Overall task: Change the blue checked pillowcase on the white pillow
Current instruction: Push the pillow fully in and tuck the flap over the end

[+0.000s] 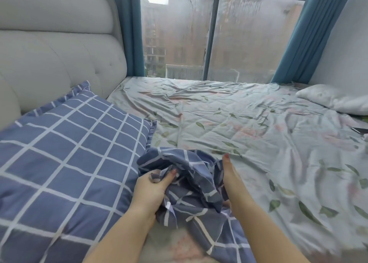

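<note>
A loose blue checked pillowcase (191, 183) lies bunched on the bed in front of me. My left hand (151, 191) grips a fold of it at its left side, thumb on top. My right hand (232, 181) is at its right side with the thumb straight up; its fingers are hidden in the cloth. A white pillow (334, 99) lies at the far right of the bed. A second pillow in a blue checked case (65, 153) rests on the left against the headboard.
The bed is covered by a rumpled leaf-print sheet (249, 127). A grey padded headboard (55, 50) stands at left. A large window (219, 34) with teal curtains is beyond the bed. A dark object (360, 130) lies at the right edge.
</note>
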